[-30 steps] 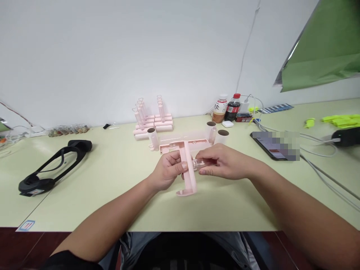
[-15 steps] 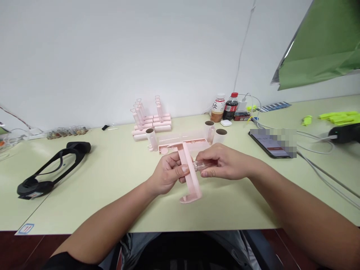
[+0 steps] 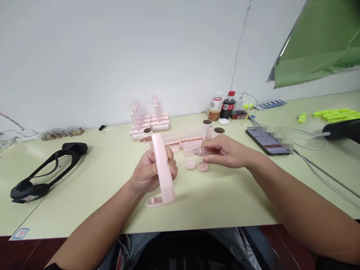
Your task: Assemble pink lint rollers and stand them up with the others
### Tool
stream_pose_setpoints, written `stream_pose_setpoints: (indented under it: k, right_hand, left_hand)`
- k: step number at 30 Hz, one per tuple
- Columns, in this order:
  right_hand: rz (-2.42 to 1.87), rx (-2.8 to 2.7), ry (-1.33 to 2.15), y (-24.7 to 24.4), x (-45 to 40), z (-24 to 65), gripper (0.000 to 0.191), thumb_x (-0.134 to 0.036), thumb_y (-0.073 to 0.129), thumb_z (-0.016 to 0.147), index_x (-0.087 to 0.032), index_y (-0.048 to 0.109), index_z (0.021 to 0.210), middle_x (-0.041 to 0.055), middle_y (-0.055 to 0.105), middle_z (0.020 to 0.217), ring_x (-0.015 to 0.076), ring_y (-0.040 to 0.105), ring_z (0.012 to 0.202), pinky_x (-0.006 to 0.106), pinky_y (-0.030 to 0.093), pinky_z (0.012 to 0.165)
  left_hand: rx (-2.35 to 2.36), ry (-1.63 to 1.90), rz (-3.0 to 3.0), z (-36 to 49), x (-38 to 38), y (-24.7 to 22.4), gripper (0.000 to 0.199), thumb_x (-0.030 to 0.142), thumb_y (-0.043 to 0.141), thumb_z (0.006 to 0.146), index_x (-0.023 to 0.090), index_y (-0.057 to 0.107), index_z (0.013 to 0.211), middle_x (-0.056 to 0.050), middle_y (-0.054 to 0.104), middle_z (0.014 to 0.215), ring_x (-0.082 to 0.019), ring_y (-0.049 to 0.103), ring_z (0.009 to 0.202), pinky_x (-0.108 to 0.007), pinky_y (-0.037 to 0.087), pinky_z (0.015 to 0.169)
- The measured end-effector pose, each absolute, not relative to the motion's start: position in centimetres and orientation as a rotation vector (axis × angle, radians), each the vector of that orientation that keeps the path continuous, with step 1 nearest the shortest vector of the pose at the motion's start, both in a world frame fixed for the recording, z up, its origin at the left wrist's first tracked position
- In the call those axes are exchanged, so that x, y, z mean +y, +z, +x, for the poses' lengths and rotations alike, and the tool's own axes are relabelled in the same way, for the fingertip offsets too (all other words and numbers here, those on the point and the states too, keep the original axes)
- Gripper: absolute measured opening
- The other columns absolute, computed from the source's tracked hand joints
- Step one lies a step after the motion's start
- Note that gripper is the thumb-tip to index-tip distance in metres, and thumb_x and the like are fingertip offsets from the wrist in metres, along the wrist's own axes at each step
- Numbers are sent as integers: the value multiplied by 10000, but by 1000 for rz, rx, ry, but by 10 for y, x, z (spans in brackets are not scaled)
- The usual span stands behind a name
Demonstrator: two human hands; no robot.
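My left hand [image 3: 146, 174] is wrapped round a long pink plastic frame [image 3: 164, 172] with a flat end plate at top and bottom. Held nearly upright, the frame has its smooth outer face towards me. In my right hand [image 3: 227, 152], between thumb and fingers, lies a clear pinkish tube [image 3: 203, 151] with its narrow end pointing left towards the frame, apart from it. Two small pink discs [image 3: 190, 165] rest on the table below that tube. Behind the hands sits an open pink tray [image 3: 184, 151] with small parts inside.
Pink pieces with upright heart-topped tubes [image 3: 137, 131] stand by the wall. Around the tray are rolls with dark open ends [image 3: 219, 131]. Two drink bottles [image 3: 228, 107], a phone [image 3: 267, 140] and cables are on the right. A black strap-like headset [image 3: 50, 170] lies left.
My left hand has moved left with the pink frame and turned it, away from the tube. My right hand has shifted slightly up with the tube. The two discs now show.
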State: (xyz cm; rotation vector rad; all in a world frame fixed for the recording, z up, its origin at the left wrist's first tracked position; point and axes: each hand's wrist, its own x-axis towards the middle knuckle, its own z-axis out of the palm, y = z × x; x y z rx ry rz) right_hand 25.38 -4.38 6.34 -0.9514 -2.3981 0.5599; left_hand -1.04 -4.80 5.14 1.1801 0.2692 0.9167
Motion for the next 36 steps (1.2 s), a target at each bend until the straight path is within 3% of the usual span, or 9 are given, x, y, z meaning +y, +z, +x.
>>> stream_pose_setpoints:
  k: [4,7,9,11,13,16,23,29,36]
  right_hand:
    - [-1288,-2441,466,68,-45,250,345,-392,582,842,-197,394,629,-56,404,579,91,343,522,232,246,509]
    - [-1437,-2550,367,66,-59,235,247,-314,532,856,-187,505,645,-16,524,590,123,450,533,251,307,520]
    - [-1486,-2611,210,56,-75,223,138,-226,513,838,-169,620,771,56,660,745,185,577,658,291,397,588]
    - [-1415,-2653,59,39,-93,211,250,-156,520,798,-134,664,1001,138,703,1028,258,640,906,362,478,759]
    - [-1329,-2662,-82,20,-107,200,410,-156,530,795,-79,618,1188,203,609,1286,317,582,1137,439,457,946]
    - [-1378,-2594,-156,-2,-118,187,501,-250,506,877,-30,530,1327,235,537,1375,364,473,1290,506,369,1079]
    - [-1627,-2558,78,-13,-104,174,625,-337,525,895,15,444,1406,295,446,1433,463,398,1318,607,332,1068]
    - [-1646,-2596,163,-15,-117,172,653,-397,494,910,23,445,1408,305,382,1474,505,305,1361,629,286,1080]
    - [-1528,-2642,320,-11,-133,176,622,-446,471,917,-53,479,1400,267,395,1479,476,249,1398,621,213,1110]
  left_hand:
    - [425,813,1386,-23,-26,51,264,345,731,745,138,608,853,-47,664,728,-175,648,670,-288,493,616]
    - [620,709,1473,-22,-15,46,246,345,637,813,163,566,964,-49,677,842,-203,678,769,-326,515,683]
    - [773,688,1619,-19,-13,44,214,345,583,842,177,550,970,-16,647,796,-160,641,689,-284,482,628]
    - [932,697,1839,-14,-13,43,174,339,562,841,181,570,912,3,623,772,-130,590,649,-249,434,587]
    - [1075,691,2046,-9,-12,42,162,340,543,840,187,593,864,6,627,766,-132,572,650,-243,409,573]
    - [1219,610,2272,-1,-8,43,189,339,498,857,201,615,914,-3,659,772,-155,594,650,-255,408,568]
    - [1268,325,2670,13,3,48,232,304,436,899,179,629,928,-46,677,817,-158,611,612,-264,389,563]
    - [1190,154,2897,31,5,38,234,278,420,914,181,627,867,-75,683,830,-214,636,745,-290,404,598]
    - [910,-84,3048,63,1,24,203,244,483,886,156,652,815,-87,675,838,-222,645,730,-303,422,606]
